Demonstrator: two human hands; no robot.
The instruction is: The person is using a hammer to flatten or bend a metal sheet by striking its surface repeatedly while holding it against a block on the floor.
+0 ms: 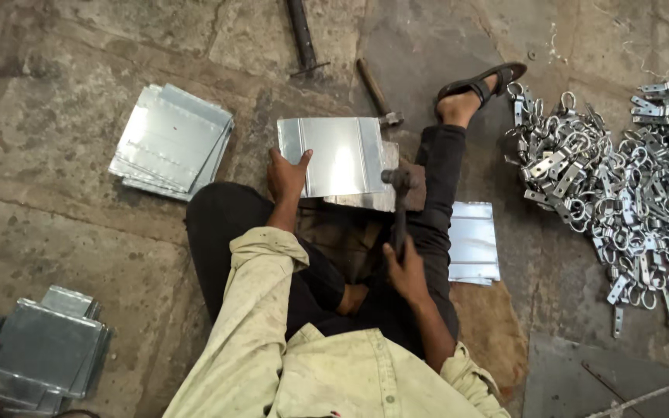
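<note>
A shiny metal sheet (338, 155) with folded side edges lies flat on a block in front of me. My left hand (286, 176) presses on its near left corner. My right hand (406, 271) grips the handle of a hammer (398, 186), whose head rests at the sheet's right edge. I sit on the floor with one sandalled foot (474, 89) stretched out past the sheet.
A stack of similar sheets (170, 141) lies to the left, and another sheet (474, 241) beside my right leg. Folded metal boxes (44, 348) sit at bottom left. A large heap of metal clasps (629, 186) fills the right. A second hammer (377, 93) and a rod (301, 35) lie beyond.
</note>
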